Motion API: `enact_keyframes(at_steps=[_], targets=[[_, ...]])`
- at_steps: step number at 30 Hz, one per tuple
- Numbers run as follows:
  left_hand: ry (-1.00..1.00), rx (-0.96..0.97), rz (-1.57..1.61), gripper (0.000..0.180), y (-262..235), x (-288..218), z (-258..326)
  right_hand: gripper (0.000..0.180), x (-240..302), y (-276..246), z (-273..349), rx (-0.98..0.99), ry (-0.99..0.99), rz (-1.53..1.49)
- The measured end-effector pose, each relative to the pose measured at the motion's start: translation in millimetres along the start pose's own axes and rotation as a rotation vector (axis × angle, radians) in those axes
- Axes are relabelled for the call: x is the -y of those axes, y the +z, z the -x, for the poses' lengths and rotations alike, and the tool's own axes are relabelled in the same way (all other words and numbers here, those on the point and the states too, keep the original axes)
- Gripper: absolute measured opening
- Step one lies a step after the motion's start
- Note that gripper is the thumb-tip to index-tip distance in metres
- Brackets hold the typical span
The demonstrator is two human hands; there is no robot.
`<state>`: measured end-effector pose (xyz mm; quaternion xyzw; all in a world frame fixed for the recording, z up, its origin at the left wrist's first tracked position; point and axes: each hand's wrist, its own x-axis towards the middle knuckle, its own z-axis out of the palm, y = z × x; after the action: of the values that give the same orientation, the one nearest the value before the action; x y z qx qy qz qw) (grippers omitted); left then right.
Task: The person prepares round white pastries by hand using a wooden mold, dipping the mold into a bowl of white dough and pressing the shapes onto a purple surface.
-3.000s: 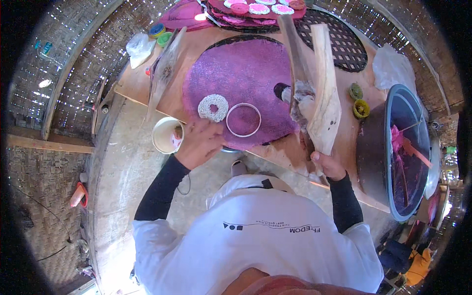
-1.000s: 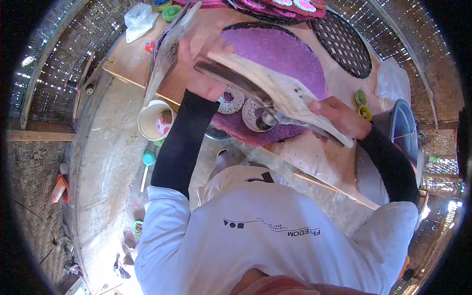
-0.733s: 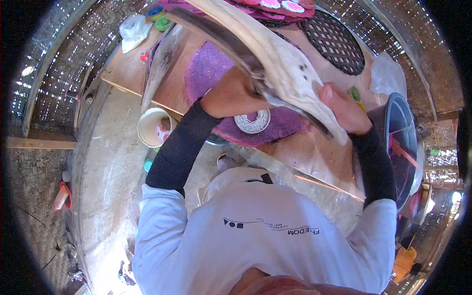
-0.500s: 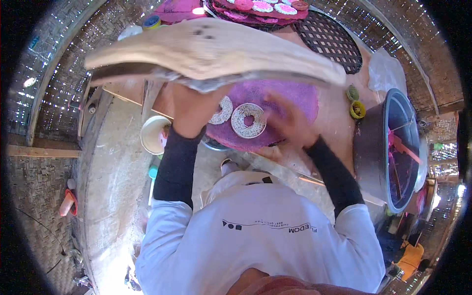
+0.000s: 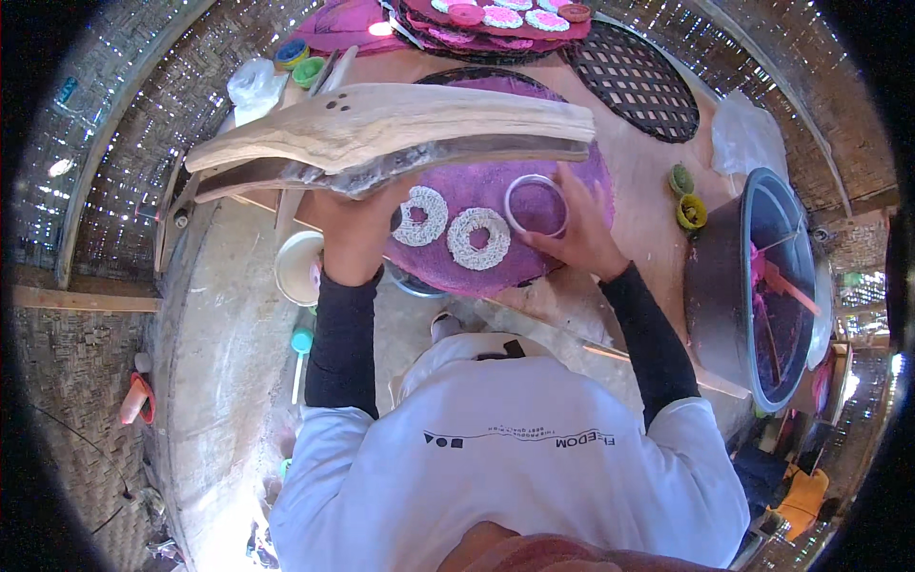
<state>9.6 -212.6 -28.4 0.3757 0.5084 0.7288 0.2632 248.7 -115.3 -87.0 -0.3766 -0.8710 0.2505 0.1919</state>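
Note:
My left hand [image 5: 357,229] is under a long two-armed wooden tool [image 5: 381,124], pale wood above and darker wood below, with whitish residue along its underside. The hand seems to grip the tool, though the tool hides most of the fingers. Between thumb and fingers, my right hand [image 5: 583,224] holds a thin white ring [image 5: 508,205] over a round purple cloth [image 5: 438,267]. Two white rings of stringy dough lie on the cloth, the left dough ring [image 5: 437,212] near my left hand and the right dough ring [image 5: 464,250] beside the white ring.
A large grey tub [image 5: 715,286] with pink stuff inside stands at the right, near small green and yellow rings [image 5: 692,212]. Behind are a black lattice tray [image 5: 634,81] and a stack of trays with pink and white rounds [image 5: 502,17]. A white bucket [image 5: 297,270] stands left.
The wooden tool has shifted left, uncovering more of the cloth. The right dough ring has lost the white ring around it; my right hand now holds that ring to the right.

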Motion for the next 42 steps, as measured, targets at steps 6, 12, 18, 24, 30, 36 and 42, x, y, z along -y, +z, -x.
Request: enact_keyframes(at_steps=[6,12,18,24,30,36,42], targets=[[-0.056,0.012,0.075,0.026,-2.6,0.7,-8.2,0.094,-4.9,-8.6,13.0,0.114,0.017,0.139],[0.002,-0.192,0.065,0.015,-7.8,-11.7,-12.8,0.046,-52.2,-33.8,-73.7,-0.38,-0.053,-0.239],[0.047,-0.281,0.065,0.014,-19.0,2.3,-16.2,0.033,-102.3,-13.6,-174.8,-0.212,-0.133,0.232],[-0.028,-0.309,-0.064,0.026,-43.3,8.9,-2.9,0.028,-61.2,2.4,-206.4,-0.083,-0.069,0.411],[-0.079,-0.322,-0.054,0.043,-56.9,11.0,6.0,0.027,-80.9,8.6,-228.0,0.107,-0.039,0.369],[-0.052,-0.372,-0.092,0.021,-47.3,5.1,7.5,0.026,-101.0,21.6,-241.8,-0.066,-0.085,0.161],[-0.128,-0.349,-0.111,0.032,-47.8,13.8,12.9,0.027,-100.9,24.6,-232.9,-0.172,0.004,0.166]])
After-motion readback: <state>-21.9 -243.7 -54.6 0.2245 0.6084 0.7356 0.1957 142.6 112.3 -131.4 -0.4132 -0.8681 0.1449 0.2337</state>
